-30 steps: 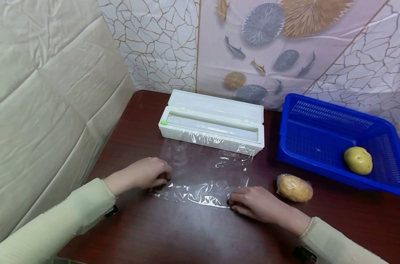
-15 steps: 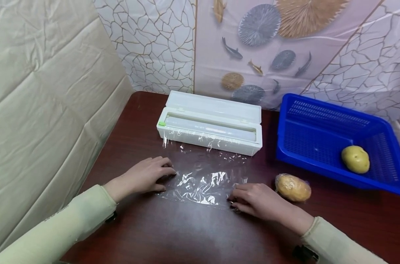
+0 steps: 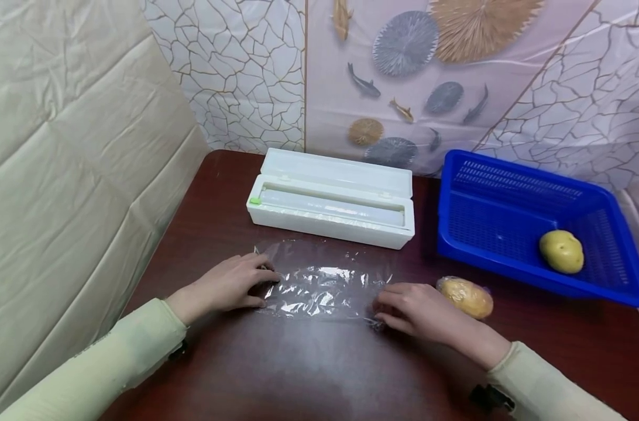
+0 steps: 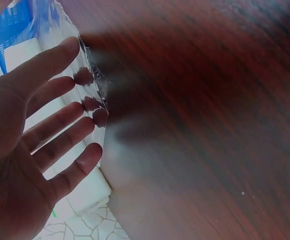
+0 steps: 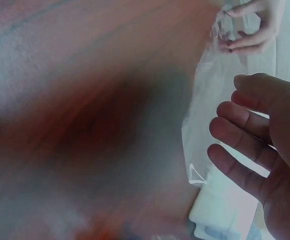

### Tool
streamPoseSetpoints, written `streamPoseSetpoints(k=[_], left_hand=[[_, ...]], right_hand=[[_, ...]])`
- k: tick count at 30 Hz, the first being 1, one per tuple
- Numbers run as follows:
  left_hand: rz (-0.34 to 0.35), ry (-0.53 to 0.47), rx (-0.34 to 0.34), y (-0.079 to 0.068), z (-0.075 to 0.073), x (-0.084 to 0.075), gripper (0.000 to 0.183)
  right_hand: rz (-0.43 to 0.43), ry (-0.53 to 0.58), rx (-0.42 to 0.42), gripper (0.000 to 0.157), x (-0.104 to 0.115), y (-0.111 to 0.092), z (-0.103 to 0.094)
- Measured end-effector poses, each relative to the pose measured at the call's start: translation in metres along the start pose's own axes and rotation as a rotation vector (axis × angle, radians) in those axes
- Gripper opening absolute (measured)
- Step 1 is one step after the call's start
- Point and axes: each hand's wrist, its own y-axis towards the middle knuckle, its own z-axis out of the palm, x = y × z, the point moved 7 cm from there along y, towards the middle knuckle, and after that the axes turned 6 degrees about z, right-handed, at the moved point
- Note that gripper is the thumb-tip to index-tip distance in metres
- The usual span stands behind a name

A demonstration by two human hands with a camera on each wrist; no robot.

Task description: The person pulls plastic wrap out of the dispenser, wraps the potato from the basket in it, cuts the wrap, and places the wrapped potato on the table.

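A sheet of clear plastic wrap (image 3: pixel 319 286) lies crinkled on the table between my hands, its far edge just in front of the white wrap dispenser (image 3: pixel 330 219). My left hand (image 3: pixel 227 283) is at the sheet's left side. In the left wrist view its fingers are spread, with fingertips (image 4: pixel 87 112) at the film's edge. At the right side is my right hand (image 3: pixel 416 307), its fingers loosely bent over the bunched film edge. In the right wrist view nothing is gripped between its fingers (image 5: pixel 235 165). The dispenser's lid stands open, showing the roll inside.
A wrapped potato (image 3: pixel 466 297) lies just beyond my right hand. Behind it stands a blue plastic basket (image 3: pixel 488 245) with a bare potato (image 3: pixel 562 251) inside. Patterned wall covering rises behind the table (image 3: pixel 309 374), and pale fabric hangs along its left side.
The film's far edge has come away from the dispenser and dropped onto the table. My left fingers have loosened and spread. My right hand has shifted slightly right and away.
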Motion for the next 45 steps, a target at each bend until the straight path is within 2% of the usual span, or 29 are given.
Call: streamPoseSetpoints(k=[5,12,15,18,24,28,35,40,45], left_hand=[[-0.007,-0.018,-0.010,-0.002,0.002,0.001,0.054],[-0.022,-0.021,-0.014,-0.003,0.002,0.003,0.053],[-0.026,-0.020,-0.016,-0.003,0.002,0.004,0.055],[-0.035,-0.019,-0.017,-0.003,0.002,0.004,0.056],[-0.064,-0.015,0.004,-0.003,0.003,0.005,0.059],[-0.074,0.005,0.019,-0.002,0.003,0.005,0.062],[-0.085,0.008,0.031,-0.001,0.006,0.006,0.064],[-0.079,-0.004,0.033,0.001,0.008,0.006,0.064],[-0.094,0.001,0.054,0.002,0.006,0.006,0.067]], right_hand=[[0.016,-0.009,-0.041,0.021,-0.004,0.001,-0.011],[0.044,-0.035,0.021,0.020,-0.005,0.005,-0.007],[0.037,-0.071,-0.008,0.024,-0.006,0.009,-0.010],[0.052,-0.105,-0.025,0.030,-0.012,0.016,-0.015],[0.066,-0.145,0.036,0.042,-0.023,0.042,-0.017],[0.032,-0.148,0.064,0.038,-0.024,0.064,-0.011],[0.010,-0.179,0.154,0.023,-0.026,0.096,0.018],[0.009,-0.204,0.177,0.017,-0.030,0.102,0.027],[-0.014,-0.223,0.170,0.012,-0.029,0.101,0.026]])
